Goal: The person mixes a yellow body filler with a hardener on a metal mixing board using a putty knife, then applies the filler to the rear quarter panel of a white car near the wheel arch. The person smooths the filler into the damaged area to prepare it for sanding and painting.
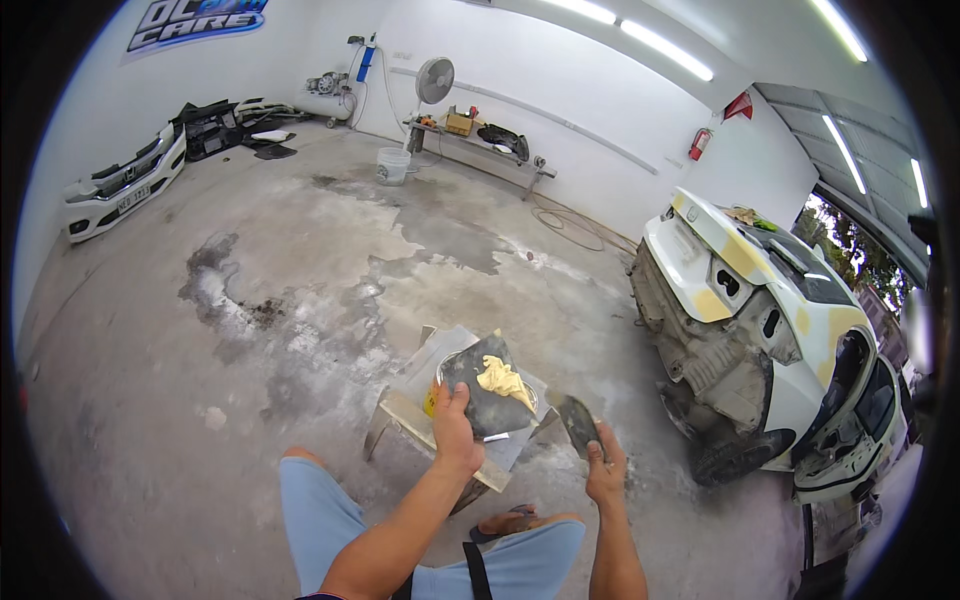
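Observation:
My left hand (pixel 456 432) grips the near left edge of a dark flat mixing board (pixel 470 385), thumb on top and the other fingers hidden underneath. A lump of pale yellow body filler (pixel 503 380) lies on the board's right half. To the right, apart from the board, my right hand (pixel 606 466) is closed on a dark, thin filler spreader (pixel 578 424) whose blade points up and left. Beneath the board, a can with a yellow side (pixel 431 401) shows in part. It stands on a small stool (pixel 404 413) partly covered by a grey sheet.
A white car (pixel 740 255) with yellow filler patches and no rear bumper stands at the right. A removed bumper (pixel 130 185) lies along the left wall. Further back are a bucket (pixel 393 166), a fan (pixel 435 82), a bench (pixel 480 147) and a hose (pixel 580 228).

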Motion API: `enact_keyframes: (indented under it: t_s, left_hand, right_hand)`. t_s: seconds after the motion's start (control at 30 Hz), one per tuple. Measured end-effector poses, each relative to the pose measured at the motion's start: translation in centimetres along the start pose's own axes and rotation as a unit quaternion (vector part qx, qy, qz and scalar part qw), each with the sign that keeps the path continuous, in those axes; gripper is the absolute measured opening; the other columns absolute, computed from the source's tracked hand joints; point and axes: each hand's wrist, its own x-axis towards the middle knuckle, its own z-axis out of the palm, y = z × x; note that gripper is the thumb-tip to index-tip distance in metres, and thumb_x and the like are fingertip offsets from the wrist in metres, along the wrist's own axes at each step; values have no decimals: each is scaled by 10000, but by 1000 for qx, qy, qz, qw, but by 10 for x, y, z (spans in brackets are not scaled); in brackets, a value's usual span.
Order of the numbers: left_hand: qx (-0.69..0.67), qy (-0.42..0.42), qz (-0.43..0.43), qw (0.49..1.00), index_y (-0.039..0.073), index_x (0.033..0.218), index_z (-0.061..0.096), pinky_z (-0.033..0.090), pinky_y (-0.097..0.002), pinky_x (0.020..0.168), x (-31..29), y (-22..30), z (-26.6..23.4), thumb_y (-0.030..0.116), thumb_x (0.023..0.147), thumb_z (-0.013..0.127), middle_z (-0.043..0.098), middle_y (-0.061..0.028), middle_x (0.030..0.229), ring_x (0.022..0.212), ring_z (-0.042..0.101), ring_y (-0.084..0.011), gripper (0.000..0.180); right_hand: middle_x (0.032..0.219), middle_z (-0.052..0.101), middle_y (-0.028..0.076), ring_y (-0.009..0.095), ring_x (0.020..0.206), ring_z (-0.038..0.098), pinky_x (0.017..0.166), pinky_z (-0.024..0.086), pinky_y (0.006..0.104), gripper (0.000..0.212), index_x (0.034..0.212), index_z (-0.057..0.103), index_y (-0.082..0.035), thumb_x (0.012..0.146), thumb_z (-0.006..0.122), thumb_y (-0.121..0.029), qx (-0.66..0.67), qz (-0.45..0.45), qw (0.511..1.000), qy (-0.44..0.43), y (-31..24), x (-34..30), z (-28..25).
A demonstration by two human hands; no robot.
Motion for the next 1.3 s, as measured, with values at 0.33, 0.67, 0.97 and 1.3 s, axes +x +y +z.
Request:
enact_keyframes:
  t_s: [0.33, 0.67, 0.97, 1.3]
  left_hand:
    - [29, -8, 142, 989, 16, 1474, 435, 469, -339, 1055, 15, 17, 12, 152, 1092, 471, 592, -80, 1372, 1210, 571, -178, 407]
    - [65, 16, 134, 989, -3, 1434, 472, 441, -317, 1048, 23, 14, 0, 119, 1088, 464, 592, -87, 1334, 1171, 553, -159, 367]
    - [68, 9, 128, 989, -8, 1487, 427, 406, -314, 1094, 22, 31, 10, 114, 1092, 463, 570, -89, 1384, 1229, 535, -165, 415]
    - [138, 48, 159, 976, -4, 1356, 511, 458, -296, 1009, 20, 36, 17, 145, 1097, 469, 629, -83, 1255, 1124, 573, -147, 301]
  right_hand:
    - [1355, 631, 159, 221, 1261, 575, 1081, 438, 349, 602, 1501, 454, 49, 1040, 636, -291, 144, 129, 975, 106, -8, 9, 21]
    - [1306, 653, 153, 209, 1222, 606, 1029, 485, 334, 651, 1528, 422, 23, 1012, 678, -280, 168, 136, 976, 5, -27, 10, 22]
    - [1403, 581, 176, 259, 1229, 608, 1064, 498, 405, 792, 1552, 338, 57, 970, 726, -317, 91, 146, 984, -42, -31, 18, 5]
    - [1409, 584, 157, 236, 1260, 581, 1075, 474, 383, 737, 1542, 373, 40, 1003, 673, -363, 85, 156, 982, -67, -41, 21, 4]
